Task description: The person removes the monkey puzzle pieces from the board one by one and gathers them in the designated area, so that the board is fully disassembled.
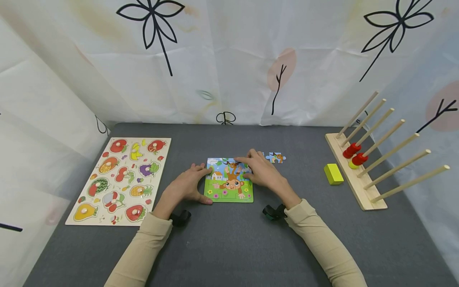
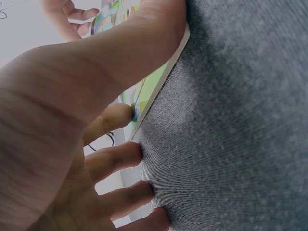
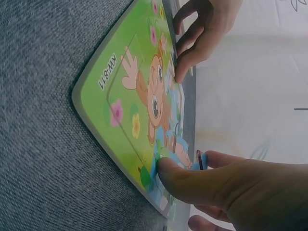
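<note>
A jigsaw board [image 1: 229, 199] with a monkey picture and green rim lies flat on the table, mostly filled with pieces. My left hand [image 1: 190, 181] rests at the board's left side, thumb at the near corner and index finger at the edge. In the left wrist view its other fingers [image 2: 126, 199] are spread on the table. My right hand [image 1: 263, 169] is over the board's upper right part. In the right wrist view its thumb and index finger pinch a blue puzzle piece [image 3: 200, 160], tilted above the board; the piece is partly hidden.
Loose puzzle pieces [image 1: 276, 158] lie behind the right hand, partly covered by it. A fruit puzzle board [image 1: 118, 159] lies at left. On the right are a yellow block [image 1: 333, 174] and a wooden peg rack [image 1: 358, 179] with red and yellow beads.
</note>
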A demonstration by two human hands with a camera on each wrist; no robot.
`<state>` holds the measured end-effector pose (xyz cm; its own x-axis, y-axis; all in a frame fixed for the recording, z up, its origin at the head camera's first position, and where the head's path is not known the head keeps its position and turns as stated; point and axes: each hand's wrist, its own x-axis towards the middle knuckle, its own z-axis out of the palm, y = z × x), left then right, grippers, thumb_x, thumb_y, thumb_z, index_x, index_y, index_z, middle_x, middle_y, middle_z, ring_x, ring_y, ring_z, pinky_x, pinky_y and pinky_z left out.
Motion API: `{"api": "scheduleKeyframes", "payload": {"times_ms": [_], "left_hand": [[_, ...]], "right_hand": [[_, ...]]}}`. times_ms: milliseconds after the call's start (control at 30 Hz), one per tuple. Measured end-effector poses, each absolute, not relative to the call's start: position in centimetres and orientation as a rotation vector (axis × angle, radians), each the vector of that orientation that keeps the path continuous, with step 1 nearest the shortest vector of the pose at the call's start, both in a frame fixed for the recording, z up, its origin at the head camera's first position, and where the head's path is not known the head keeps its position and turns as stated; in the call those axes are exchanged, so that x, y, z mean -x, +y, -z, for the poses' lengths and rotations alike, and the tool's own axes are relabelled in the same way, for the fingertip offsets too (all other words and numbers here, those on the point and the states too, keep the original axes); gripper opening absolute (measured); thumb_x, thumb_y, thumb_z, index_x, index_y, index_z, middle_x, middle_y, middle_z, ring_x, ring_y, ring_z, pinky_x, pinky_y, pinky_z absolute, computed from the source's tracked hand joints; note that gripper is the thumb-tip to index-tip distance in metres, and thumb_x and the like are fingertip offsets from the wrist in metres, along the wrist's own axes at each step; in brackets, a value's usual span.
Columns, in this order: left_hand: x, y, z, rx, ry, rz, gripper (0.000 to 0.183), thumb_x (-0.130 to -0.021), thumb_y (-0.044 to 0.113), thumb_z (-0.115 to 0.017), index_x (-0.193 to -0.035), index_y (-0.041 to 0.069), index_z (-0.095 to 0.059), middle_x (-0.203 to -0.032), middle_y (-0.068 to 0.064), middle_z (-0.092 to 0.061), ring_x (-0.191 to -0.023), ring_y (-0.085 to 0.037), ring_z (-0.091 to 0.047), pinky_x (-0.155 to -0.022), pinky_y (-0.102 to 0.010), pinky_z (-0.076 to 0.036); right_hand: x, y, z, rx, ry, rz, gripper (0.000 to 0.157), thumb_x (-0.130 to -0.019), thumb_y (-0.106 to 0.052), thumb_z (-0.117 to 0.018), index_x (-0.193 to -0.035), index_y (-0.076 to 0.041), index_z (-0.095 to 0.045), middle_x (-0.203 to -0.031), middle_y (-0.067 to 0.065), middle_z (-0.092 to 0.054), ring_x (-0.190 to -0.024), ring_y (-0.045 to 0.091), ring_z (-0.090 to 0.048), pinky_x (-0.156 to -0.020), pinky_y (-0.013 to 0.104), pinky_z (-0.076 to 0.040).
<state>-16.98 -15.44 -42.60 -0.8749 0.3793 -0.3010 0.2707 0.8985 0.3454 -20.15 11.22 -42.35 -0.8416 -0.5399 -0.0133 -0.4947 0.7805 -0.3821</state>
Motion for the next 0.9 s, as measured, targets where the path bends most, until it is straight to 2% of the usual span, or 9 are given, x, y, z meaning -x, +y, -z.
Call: {"api": "scheduleKeyframes", "payload": {"times_ms": [600, 900], "left_hand": [[17.12, -15.51, 42.8, -0.484, 2.699, -0.419, 0.109, -0.068, 0.05, -0.094, -0.156, 0.008, -0.043, -0.166, -0.022, -0.031, -0.154, -0.051, -0.025, -0.12, -0.066, -0.032], [17.02, -15.56, 42.69, -0.486, 2.696, -0.422, 0.109, -0.069, 0.049, -0.094, -0.156, 0.009, -0.043, -0.166, -0.023, -0.03, -0.154, -0.051, -0.025, -0.12, -0.066, -0.032]], "right_hand": [[20.03, 11.04, 42.43, 0.817, 2.856, 0.6, 0.059, -0.089, -0.007, -0.078, -0.144, -0.02, -0.06, -0.117, 0.01, -0.053, -0.091, 0.022, -0.044, -0.068, 0.029, -0.043], [20.03, 11.09, 42.47, 0.817, 2.877, 0.591, 0.055, -0.093, -0.003, -0.073, -0.143, -0.02, -0.061, -0.114, 0.01, -0.054, -0.089, 0.021, -0.044, -0.067, 0.028, -0.04]]}}
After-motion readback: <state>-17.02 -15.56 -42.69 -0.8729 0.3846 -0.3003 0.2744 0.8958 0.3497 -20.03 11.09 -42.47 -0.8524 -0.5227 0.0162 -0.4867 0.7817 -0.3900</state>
